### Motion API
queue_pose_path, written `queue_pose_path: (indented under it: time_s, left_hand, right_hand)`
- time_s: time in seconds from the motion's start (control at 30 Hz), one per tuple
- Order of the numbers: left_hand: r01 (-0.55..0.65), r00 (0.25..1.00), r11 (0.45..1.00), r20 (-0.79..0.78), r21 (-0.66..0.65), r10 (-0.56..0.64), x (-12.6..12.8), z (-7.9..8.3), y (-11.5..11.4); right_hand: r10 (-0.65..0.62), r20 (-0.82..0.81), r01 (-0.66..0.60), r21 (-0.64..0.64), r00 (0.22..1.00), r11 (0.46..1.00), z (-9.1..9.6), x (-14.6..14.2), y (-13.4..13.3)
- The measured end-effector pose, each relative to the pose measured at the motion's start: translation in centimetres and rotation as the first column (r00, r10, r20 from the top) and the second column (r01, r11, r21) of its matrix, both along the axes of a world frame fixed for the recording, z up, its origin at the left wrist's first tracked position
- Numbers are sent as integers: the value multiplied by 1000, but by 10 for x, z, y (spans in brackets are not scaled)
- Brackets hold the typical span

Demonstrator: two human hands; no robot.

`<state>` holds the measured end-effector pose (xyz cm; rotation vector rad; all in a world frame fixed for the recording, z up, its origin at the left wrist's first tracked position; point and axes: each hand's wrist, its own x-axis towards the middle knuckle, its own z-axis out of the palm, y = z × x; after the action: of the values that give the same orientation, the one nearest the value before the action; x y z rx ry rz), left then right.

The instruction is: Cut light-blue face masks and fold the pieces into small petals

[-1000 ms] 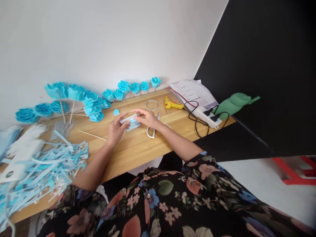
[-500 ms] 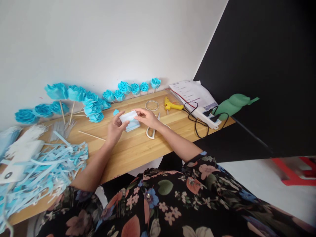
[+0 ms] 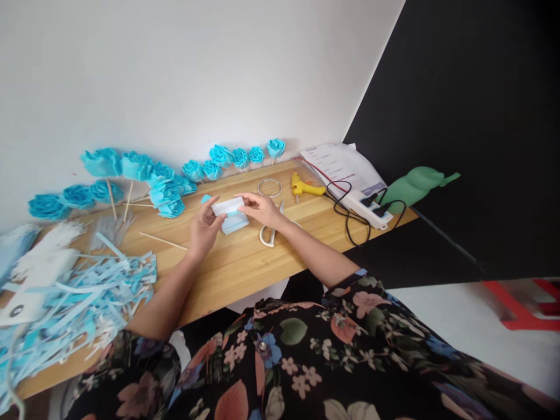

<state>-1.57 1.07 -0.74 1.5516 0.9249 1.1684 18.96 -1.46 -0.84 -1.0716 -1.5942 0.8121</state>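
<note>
Both hands hold one small pale blue-white strip (image 3: 227, 205) just above the wooden table (image 3: 245, 262). My left hand (image 3: 203, 224) pinches its left end and my right hand (image 3: 261, 209) pinches its right end, fingers closed on it. Under the strip lies a small stack of light blue pieces (image 3: 235, 222). White-handled scissors (image 3: 268, 232) rest on the table right under my right wrist. A thin wooden stick (image 3: 163, 240) lies to the left of my left hand.
Blue fabric roses on sticks (image 3: 131, 175) line the wall at the back. A heap of blue and white strips (image 3: 74, 297) fills the left. A tape ring (image 3: 269, 186), yellow glue gun (image 3: 306, 186), power strip with cables (image 3: 367, 209), papers (image 3: 341, 163) and a green object (image 3: 415, 181) sit right.
The strip was turned from edge-on to flat between my fingers and lifted slightly over the stack. Both hands stayed in about the same place.
</note>
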Motion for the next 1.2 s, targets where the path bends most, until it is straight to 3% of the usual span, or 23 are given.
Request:
queue_pose_path:
  time_s: [0.23, 0.37, 0.5, 0.57, 0.67, 0.8, 1.0, 1.2]
  left_hand:
    - [-34, 999, 997, 13, 73, 33, 2, 5, -1]
    - [18, 996, 998, 91, 61, -24, 3, 11, -6]
    - [76, 979, 997, 186, 20, -79, 3, 16, -9]
    - [114, 983, 993, 145, -22, -109, 4, 18, -10]
    - [146, 987, 986, -47, -82, -151, 9, 20, -12]
    - [53, 986, 990, -151, -132, -73, 19, 23, -13]
    - [-27, 999, 978, -37, -206, 20, 31, 34, -12]
    - [-50, 995, 984, 82, -172, 65, 36, 36, -11]
  right_hand:
    - [-30, 42, 30, 11, 999, 999, 3, 0, -1]
    - [-43, 174, 43, 5, 984, 999, 8, 1, -3]
    - [-67, 126, 66, 5, 990, 998, 12, 0, -6]
    - [-72, 47, 72, 7, 996, 997, 13, 0, -6]
    - [-67, -12, 67, 17, 998, 998, 13, 1, -5]
    - [-75, -28, 75, 26, 997, 997, 14, 1, -5]
    - [-67, -53, 69, 40, 996, 997, 15, 0, -3]
    - [-8, -121, 15, 55, 993, 998, 14, 0, -4]
